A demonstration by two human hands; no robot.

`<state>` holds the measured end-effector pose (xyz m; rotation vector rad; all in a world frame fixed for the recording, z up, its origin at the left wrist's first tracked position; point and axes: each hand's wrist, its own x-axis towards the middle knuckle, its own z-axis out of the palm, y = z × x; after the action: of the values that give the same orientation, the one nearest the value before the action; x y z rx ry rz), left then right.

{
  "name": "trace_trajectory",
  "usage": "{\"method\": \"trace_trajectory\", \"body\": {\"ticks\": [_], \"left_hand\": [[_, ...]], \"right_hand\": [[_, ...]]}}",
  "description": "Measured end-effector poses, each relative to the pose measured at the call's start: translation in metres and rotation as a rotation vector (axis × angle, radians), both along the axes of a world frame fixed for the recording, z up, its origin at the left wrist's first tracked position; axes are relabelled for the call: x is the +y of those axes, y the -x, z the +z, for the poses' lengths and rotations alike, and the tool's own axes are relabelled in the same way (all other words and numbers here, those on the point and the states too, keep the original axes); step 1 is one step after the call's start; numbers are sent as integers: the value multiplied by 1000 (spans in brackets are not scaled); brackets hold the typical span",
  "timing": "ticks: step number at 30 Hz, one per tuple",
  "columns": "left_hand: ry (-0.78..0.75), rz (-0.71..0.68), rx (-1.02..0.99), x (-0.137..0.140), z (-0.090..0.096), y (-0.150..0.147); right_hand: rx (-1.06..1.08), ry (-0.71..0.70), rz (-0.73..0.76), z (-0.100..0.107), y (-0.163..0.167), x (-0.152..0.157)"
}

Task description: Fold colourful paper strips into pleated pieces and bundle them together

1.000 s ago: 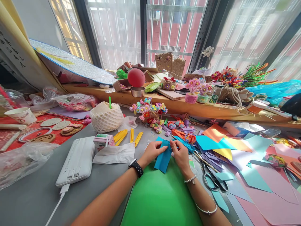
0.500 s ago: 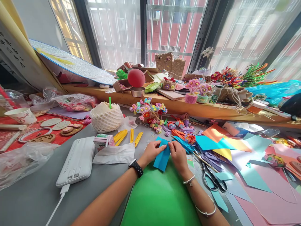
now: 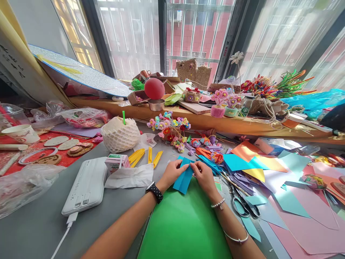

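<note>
A narrow piece of blue paper (image 3: 183,180) with a lengthwise crease is held between my two hands, over the far end of a green board (image 3: 185,223). My left hand (image 3: 172,174) pinches its upper left side, thumb lying on top of the paper. At the upper right corner, the thumb and fingers of my right hand (image 3: 203,174) are closed on the same paper. Fingertips hide part of its top edge. Just right of my right hand lie folded blue strips (image 3: 211,166) and orange folded paper (image 3: 205,154).
Scissors (image 3: 244,205) lie right of the board among coloured paper sheets (image 3: 293,205). To the left are a white power bank (image 3: 85,185) with a cable, a small drink carton (image 3: 117,160), a white tissue (image 3: 130,177), yellow folded strips (image 3: 137,157) and a net-wrapped coconut (image 3: 120,135).
Both hands and the blue paper have shifted slightly left in view, with the whole scene drifting the same way. The paper leans a little more, and both hands keep their grip.
</note>
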<state>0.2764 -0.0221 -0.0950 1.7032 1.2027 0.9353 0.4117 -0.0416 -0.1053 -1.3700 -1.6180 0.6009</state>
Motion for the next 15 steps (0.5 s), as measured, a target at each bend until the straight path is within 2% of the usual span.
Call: {"method": "trace_trajectory", "body": {"ticks": [5, 7, 15], "left_hand": [[-10, 14, 9, 0, -1, -1], [-12, 11, 17, 0, 0, -1], [-26, -38, 63, -1, 1, 0]], "right_hand": [[-164, -82, -27, -5, 1, 3], [-166, -65, -28, -5, 1, 3], [145, 1, 67, -3, 1, 3]]}}
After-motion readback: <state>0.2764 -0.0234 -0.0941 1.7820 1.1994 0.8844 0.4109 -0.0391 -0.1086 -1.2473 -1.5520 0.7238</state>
